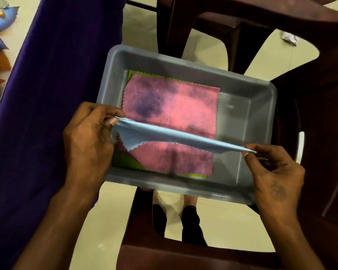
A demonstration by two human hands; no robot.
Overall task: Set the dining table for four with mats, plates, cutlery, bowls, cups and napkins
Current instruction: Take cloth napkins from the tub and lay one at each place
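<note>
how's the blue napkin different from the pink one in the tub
The blue napkin is held up, stretched between the left hand and right hand; the pink napkin lies flat in the grey tub. The blue napkin is evenly coloured, while the pink napkin shows dark purplish blotches. The blue napkin droops at one edge; the pink napkin is spread out. Both have zigzag-cut edges.

No readable text, label or number shows anywhere.

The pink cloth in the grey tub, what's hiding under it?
A green cloth lies under the pink cloth; only its edges peek out at the top, bottom-left and bottom of the grey tub. Whether anything more lies beneath is covered.
</note>
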